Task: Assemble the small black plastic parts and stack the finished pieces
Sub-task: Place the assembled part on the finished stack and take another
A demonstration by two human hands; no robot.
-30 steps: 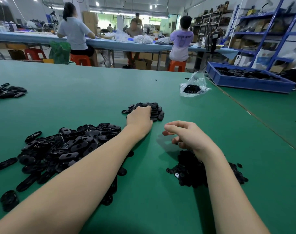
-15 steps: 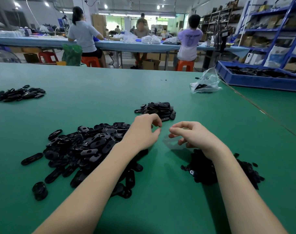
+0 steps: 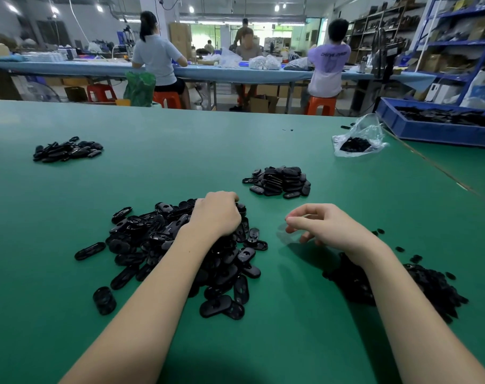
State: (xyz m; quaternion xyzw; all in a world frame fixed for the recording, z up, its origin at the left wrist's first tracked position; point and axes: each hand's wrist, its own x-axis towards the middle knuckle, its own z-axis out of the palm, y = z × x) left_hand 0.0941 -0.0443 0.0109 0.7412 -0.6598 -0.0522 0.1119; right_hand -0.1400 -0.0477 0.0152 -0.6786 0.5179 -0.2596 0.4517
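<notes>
My left hand [image 3: 217,214] rests knuckles-up on the far edge of the big pile [image 3: 180,248] of oval black shells, its fingers curled down into the parts; whether they grip one I cannot tell, since the back of the hand hides them. My right hand [image 3: 327,227] hovers just above the green surface [image 3: 291,342], well clear of the pile, with thumb and forefinger tips brought together and the other fingers loosely curled; anything pinched there is too small to make out. Under my right forearm lies a heap of small black bits [image 3: 429,286]. The finished stack [image 3: 280,182] sits beyond both hands, apart from them. Farther off lie another small pile [image 3: 66,149] at far left, a clear bag [image 3: 359,139] and a blue tray [image 3: 440,131] at right.
</notes>
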